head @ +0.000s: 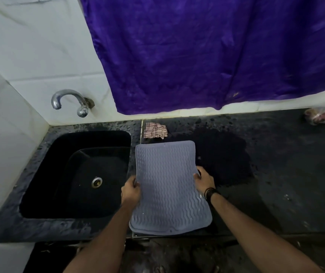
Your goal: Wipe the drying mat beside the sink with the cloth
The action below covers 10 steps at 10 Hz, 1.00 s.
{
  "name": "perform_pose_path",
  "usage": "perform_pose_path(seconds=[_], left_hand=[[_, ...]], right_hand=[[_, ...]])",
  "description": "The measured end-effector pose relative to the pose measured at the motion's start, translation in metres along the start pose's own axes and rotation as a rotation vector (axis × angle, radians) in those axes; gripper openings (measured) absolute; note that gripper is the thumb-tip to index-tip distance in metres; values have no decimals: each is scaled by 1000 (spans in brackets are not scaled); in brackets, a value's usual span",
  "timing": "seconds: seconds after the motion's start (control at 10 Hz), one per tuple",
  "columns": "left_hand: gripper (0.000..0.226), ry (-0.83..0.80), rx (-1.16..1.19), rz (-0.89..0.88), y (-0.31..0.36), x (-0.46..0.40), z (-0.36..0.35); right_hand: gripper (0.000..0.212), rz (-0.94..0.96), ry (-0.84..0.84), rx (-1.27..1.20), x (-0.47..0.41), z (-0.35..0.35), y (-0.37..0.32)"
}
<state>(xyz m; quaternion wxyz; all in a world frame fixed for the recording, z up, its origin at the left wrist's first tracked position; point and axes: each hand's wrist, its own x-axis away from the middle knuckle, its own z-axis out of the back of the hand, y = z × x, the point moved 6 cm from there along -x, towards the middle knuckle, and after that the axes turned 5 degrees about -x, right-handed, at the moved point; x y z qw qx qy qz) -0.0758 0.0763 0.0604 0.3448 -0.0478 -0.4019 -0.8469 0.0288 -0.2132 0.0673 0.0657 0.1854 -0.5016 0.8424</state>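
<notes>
From above, the grey ribbed drying mat [169, 186] lies on the dark bench [275, 174] just right of the black sink [75, 174]. The left hand [131, 191] grips its left edge, the right hand [204, 179] its right edge, fingers curled over. The checked cloth [155, 131] lies crumpled beyond the mat, near the wall.

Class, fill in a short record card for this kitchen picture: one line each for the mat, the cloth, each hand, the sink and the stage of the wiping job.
mat: grey ribbed drying mat on the dark counter, right of the sink
cloth: checked cloth lying crumpled beyond the mat's far edge, untouched
left hand: left hand grips the mat's left edge
right hand: right hand grips the mat's right edge
sink: black sink, tap above it
stage: wiping not yet begun
</notes>
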Motion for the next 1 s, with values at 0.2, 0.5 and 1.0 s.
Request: perform_pose_path(seconds=[0.2, 0.5, 1.0], left_hand=[[33, -57, 21, -8, -22, -12, 1], [34, -93, -18, 56, -23, -32, -3], [70, -253, -494, -290, 59, -24, -19]], right_hand=[[36, -23, 103, 43, 3, -3, 0], [37, -143, 140, 120, -2, -7, -6], [64, 90, -331, 982, -4, -38, -43]])
